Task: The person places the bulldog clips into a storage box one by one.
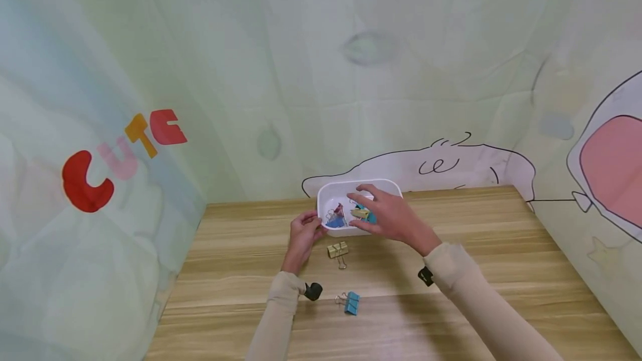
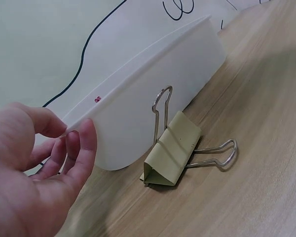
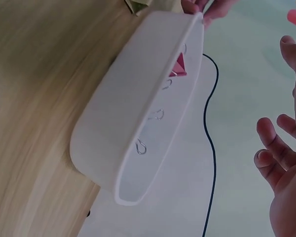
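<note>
A white plastic box (image 1: pixel 343 233) stands at the back of the table. My left hand (image 1: pixel 303 238) holds its left corner, thumb and fingers pinching the rim in the left wrist view. Over the box's right half hovers my right hand (image 1: pixel 388 216), fingers spread and apart, nothing held in the right wrist view. Inside the box lie several binder clips: a blue clip (image 1: pixel 336 222), a red clip (image 3: pixel 179 66) and a yellow clip (image 1: pixel 359 213), partly hidden by the right hand. In front of the box sits a gold binder clip (image 2: pixel 172 148), and nearer me a teal binder clip (image 1: pixel 352 303).
The wooden table (image 1: pixel 241 272) ends at the back against a printed cloth (image 1: pixel 281 99) with letters and drawings. Black wrist devices are on both sleeves; one is the left strap unit (image 1: pixel 314 292).
</note>
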A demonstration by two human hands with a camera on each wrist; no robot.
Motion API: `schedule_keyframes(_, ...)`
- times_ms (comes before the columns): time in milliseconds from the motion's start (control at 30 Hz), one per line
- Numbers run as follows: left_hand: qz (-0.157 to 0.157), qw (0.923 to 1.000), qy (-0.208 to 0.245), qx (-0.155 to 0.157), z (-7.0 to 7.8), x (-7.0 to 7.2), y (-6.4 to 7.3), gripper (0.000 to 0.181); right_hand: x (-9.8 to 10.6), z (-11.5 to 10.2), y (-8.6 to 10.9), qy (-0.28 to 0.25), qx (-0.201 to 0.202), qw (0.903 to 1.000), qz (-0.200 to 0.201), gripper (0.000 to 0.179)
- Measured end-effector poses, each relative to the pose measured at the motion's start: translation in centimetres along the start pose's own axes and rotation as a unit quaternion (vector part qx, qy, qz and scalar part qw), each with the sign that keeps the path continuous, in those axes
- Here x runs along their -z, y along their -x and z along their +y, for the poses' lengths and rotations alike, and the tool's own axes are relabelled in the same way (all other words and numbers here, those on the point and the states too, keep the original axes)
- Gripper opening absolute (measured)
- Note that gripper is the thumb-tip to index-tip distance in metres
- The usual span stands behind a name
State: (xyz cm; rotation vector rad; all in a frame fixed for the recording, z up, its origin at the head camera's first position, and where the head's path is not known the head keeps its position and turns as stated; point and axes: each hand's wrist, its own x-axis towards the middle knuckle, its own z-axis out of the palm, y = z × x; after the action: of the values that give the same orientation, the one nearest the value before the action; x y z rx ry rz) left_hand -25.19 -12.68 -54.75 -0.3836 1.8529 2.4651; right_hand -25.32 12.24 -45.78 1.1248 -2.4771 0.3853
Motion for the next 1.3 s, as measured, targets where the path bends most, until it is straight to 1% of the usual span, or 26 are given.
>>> schedule_keyframes(167,0.0,1.0,-0.005,0.002,0.1,0.1,0.1,0.035,-0.8,-0.8,1.1,-0.01,0.009,0.9999,-0.01,0.067)
schedule_keyframes(467,-0.006,1.0,0.002,-0.002,0.0,0.1,-0.1,0.036,-1.7,-2.6,2.8,-0.035,0.041,0.9984,-0.015,0.068)
schedule_keyframes(600,-0.006,1.0,0.004,-0.005,0.0,0.1,-0.1,0.036,-2.4,-3.4,3.6,-0.044,0.05,0.9975,-0.023,0.069)
schedule_keyframes(833,-0.004,1.0,0.002,-0.001,-0.1,0.0,-0.1,0.036,-3.7,-5.1,5.2,-0.048,0.077,0.9953,-0.033,0.071)
schedule_keyframes(1067,-0.001,1.0,0.004,0.0,-0.1,0.0,-0.1,0.035,-5.7,-6.8,7.1,-0.084,0.074,0.9909,-0.074,0.072)
schedule_keyframes(1300,0.0,1.0,0.002,-0.001,-0.1,0.0,-0.3,0.035,-6.3,-7.6,8.2,-0.099,0.062,0.9864,-0.116,0.07)
